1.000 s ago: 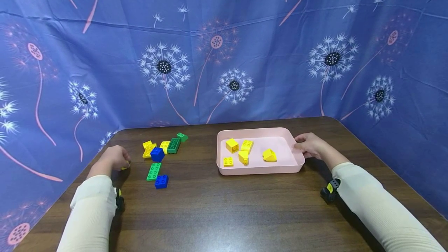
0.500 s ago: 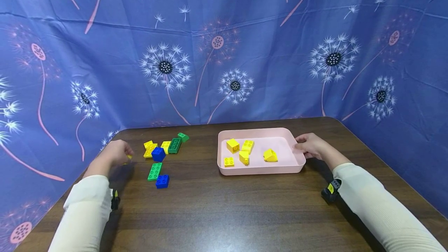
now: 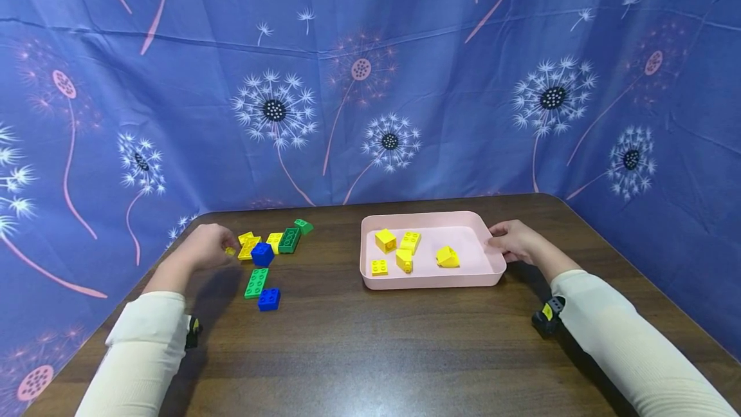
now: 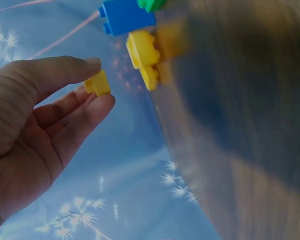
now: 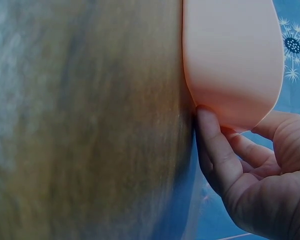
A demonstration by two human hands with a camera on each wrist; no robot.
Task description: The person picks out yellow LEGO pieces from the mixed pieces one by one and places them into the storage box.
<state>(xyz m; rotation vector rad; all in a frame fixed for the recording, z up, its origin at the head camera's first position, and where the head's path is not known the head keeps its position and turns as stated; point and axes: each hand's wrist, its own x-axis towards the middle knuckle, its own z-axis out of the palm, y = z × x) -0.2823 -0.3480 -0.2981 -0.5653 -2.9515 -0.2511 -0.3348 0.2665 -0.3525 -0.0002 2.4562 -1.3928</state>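
In the head view, my left hand [image 3: 205,246] is at the left, raised above the table beside the loose bricks. Between thumb and fingertips it pinches a small yellow toy brick [image 4: 98,83], plain in the left wrist view. Just past it lie yellow bricks [image 3: 249,248], a blue brick [image 3: 262,254] and a dark green brick [image 3: 289,240]. At the right, my right hand [image 3: 517,241] grips the end wall of a shallow pink tray [image 3: 431,282], fingers against the outside and thumb at the rim [image 5: 262,120]. Several yellow bricks [image 3: 404,260] lie spread inside the tray.
Nearer on the brown wooden table [image 3: 359,346] lie a light green brick [image 3: 256,283] and another blue brick [image 3: 269,300]. A small green sloped brick [image 3: 303,226] lies toward the back. A blue dandelion-print cloth [image 3: 440,147] hangs behind the table.
My left hand has lifted the small yellow brick from the table's left side and carried it right, toward the loose bricks. The right hand and tray have stayed in place.
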